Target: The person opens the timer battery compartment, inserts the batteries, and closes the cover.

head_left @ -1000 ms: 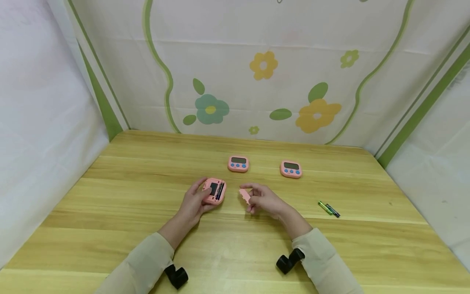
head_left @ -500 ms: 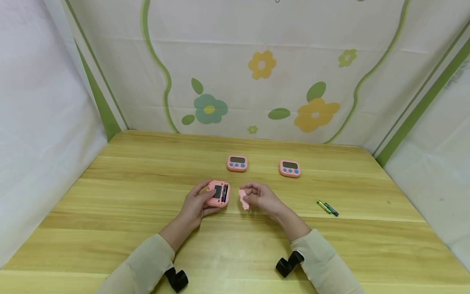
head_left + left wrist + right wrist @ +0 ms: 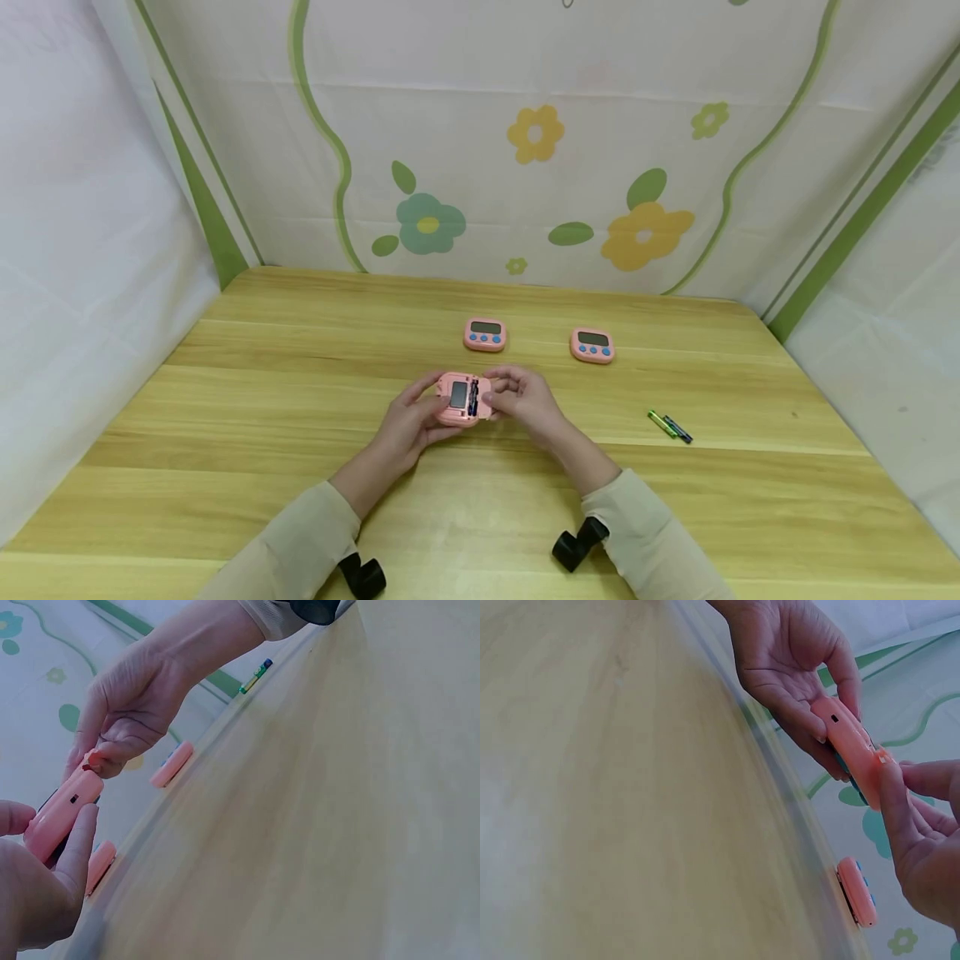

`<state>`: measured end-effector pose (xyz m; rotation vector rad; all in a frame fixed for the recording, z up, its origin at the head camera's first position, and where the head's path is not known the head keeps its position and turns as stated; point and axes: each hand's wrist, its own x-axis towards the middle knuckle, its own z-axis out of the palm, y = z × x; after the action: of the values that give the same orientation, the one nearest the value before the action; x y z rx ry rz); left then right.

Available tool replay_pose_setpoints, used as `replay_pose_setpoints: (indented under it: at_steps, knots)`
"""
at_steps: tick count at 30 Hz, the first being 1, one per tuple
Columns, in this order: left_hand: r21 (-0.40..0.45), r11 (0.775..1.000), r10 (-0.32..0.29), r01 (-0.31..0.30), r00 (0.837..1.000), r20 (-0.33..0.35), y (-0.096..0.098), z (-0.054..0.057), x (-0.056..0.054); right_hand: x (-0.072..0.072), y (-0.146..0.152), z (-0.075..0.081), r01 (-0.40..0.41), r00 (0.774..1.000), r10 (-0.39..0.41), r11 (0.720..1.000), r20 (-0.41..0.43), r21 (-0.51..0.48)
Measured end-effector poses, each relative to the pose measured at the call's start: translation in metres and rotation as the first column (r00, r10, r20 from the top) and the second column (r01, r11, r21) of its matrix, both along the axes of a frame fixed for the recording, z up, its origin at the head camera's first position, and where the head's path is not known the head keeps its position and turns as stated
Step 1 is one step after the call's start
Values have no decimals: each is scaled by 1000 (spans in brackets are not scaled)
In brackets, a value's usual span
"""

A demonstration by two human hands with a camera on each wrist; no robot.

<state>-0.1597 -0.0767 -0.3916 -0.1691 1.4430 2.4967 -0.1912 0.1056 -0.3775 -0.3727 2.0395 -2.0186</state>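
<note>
A pink digital timer (image 3: 462, 418) is turned back side up, and my left hand (image 3: 405, 423) grips it from the left, thumb on its back. A dark magnet-like rectangle (image 3: 458, 395) shows there, next to an uncovered battery slot with dark batteries (image 3: 473, 400) inside. My right hand (image 3: 531, 407) pinches a small pink battery cover (image 3: 485, 387) between thumb and fingers, right at the slot's right edge. In the left wrist view the cover (image 3: 91, 759) meets the end of the timer (image 3: 64, 814). Both hands hold these pieces above the table.
Two more pink timers, one in the middle (image 3: 484, 336) and one to its right (image 3: 592, 346), lie screen up farther back on the wooden table (image 3: 300, 417). A green battery (image 3: 662, 423) and a dark battery (image 3: 678, 430) lie together at the right. A flowered cloth (image 3: 480, 167) hangs behind.
My left hand has moved the timer to the right. The right hand has turned the cover and brought it from apart up against the timer's slot edge.
</note>
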Motion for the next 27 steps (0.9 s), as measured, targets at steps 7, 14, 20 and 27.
replay_pose_setpoints:
  at_steps: [7, 14, 20, 27]
  knots:
    - [50, 998, -36, 36, 999, -1, 4, -1, 3, 2, -1, 0, 47, 999, -46, 997, -9, 63]
    - [74, 996, -50, 51, 999, -10, 7, -1, 6, 3, 0, 0, 56, 998, -54, 989, -22, 133]
    - [78, 995, -64, 64, 998, -7, 7, 0, 8, 1, 4, -2, -43, 997, 38, 996, 69, 83]
    - [62, 994, -86, 87, 996, -10, 7, 1, 8, 0, 10, -4, -110, 984, 106, 994, 145, 24]
